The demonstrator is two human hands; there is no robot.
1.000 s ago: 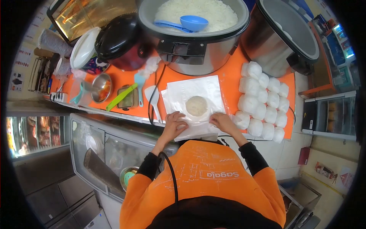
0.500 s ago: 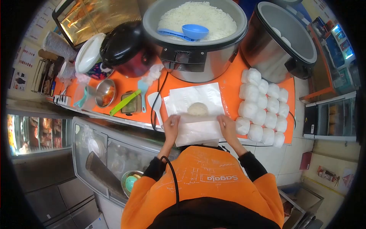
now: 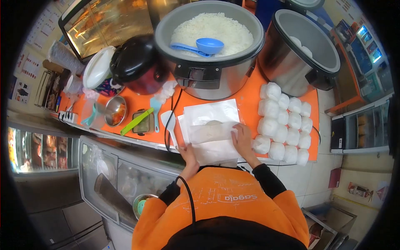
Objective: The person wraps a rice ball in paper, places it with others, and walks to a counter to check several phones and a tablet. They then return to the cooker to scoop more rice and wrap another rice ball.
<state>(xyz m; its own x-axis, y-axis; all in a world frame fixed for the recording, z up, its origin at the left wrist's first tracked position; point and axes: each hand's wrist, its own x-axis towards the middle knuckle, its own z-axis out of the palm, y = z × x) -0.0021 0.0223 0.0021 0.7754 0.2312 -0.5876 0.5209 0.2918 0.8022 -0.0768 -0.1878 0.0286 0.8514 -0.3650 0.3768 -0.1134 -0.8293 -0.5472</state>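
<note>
A sheet of white wrapping paper [image 3: 212, 150] lies in front of me, its near part folded up over a rounded mound of rice [image 3: 213, 123]. Only a pale top edge of the mound shows past the fold. My right hand [image 3: 243, 143] is closed on the right end of the folded flap. At the lower left edge of the paper is my left hand [image 3: 189, 158], thumb and finger apart, close against the sheet. More white sheets [image 3: 229, 107] lie beneath. A white rice paddle [image 3: 168, 121] rests left of the paper.
A big rice cooker [image 3: 200, 73] full of rice, with a blue scoop [image 3: 209, 46] in it, stands behind the paper. Several white wrapped packets [image 3: 271, 127] are stacked at right. A second cooker [image 3: 287, 62] stands behind them. Left are a metal bowl [image 3: 115, 110] and green tongs [image 3: 136, 121].
The flap has gone further over the rice, covering most of it. My left hand has come off the fold and dropped toward the near edge. My right hand stays at the flap's right end.
</note>
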